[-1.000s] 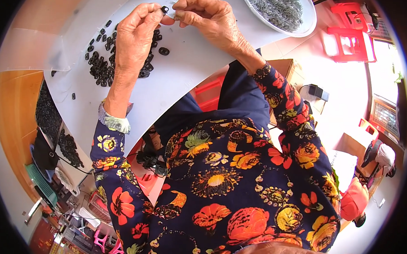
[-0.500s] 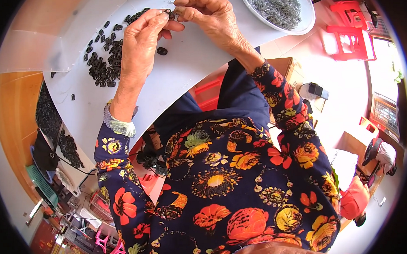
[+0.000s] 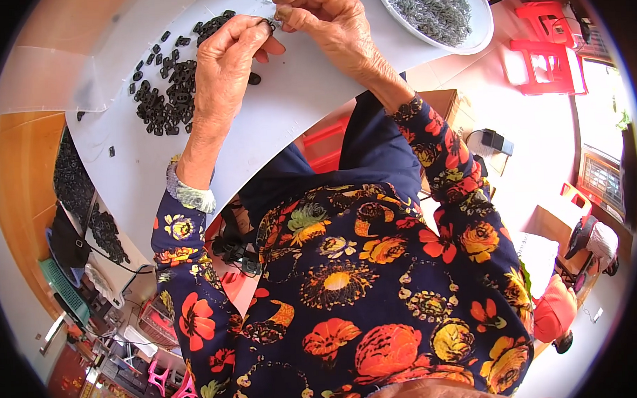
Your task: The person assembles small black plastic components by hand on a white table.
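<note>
Over the white table (image 3: 297,94), my left hand (image 3: 219,72) pinches a small black plastic piece (image 3: 269,24) between thumb and forefinger. Close beside it on the right, my right hand (image 3: 334,33) has its thumb and forefinger pressed together at the tips. Whatever lies in that pinch is too small to make out. A pile of similar black pieces (image 3: 168,102) spreads to the left of my left hand, partly hidden behind it. One rounded black piece (image 3: 255,79) lies alone by my left wrist.
A white basin (image 3: 483,39) full of tangled grey, wiry bits (image 3: 435,12) stands at the table's far right. A translucent sheet (image 3: 55,82) rises at the left. Red plastic stools (image 3: 552,64) stand on the floor at right. A cardboard box (image 3: 441,103) is beside my right forearm.
My hands have drawn slightly apart, leaving a small gap between the fingertips. The black piece stays in my left hand.
</note>
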`<state>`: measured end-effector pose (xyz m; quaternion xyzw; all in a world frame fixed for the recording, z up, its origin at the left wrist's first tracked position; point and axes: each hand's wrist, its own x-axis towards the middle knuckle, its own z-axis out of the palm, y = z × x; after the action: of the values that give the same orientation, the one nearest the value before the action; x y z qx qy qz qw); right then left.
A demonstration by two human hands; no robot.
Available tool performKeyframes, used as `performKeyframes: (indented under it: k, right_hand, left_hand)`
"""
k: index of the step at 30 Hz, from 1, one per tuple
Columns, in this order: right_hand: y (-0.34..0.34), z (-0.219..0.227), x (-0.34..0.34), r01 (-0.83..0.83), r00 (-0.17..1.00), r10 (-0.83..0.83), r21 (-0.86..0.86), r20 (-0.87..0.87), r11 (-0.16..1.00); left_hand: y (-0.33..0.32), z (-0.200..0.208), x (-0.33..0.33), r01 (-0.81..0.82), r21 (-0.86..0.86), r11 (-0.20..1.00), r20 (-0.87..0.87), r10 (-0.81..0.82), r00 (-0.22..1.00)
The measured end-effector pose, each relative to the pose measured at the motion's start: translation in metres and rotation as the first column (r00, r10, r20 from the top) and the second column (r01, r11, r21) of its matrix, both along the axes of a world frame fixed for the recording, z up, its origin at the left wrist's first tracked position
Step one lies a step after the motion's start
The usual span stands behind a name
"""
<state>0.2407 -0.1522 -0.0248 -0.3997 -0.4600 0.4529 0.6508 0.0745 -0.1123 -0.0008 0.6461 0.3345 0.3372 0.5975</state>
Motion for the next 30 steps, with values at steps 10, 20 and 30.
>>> performKeyframes:
  k: [10, 20, 30]
  right_hand:
    - [0.002, -0.005, 0.000, -0.047, 0.999, 0.047, 0.013, -0.021, 0.999]
    - [0.000, -0.004, -0.002, -0.049, 0.997, 0.049, -0.001, 0.053, 0.999]
    - [-0.007, 0.009, 0.000, 0.038, 0.960, -0.028, -0.031, 0.278, 0.999]
  left_hand:
    - [-0.007, -0.007, 0.004, -0.014, -0.037, 0.999, 0.101, 0.018, 0.995]
    - [-0.013, -0.015, 0.009, -0.120, 0.164, 0.979, 0.086, 0.107, 0.991]
    - [-0.012, -0.012, 0.010, -0.089, 0.156, 0.984, 0.140, 0.067, 0.988]
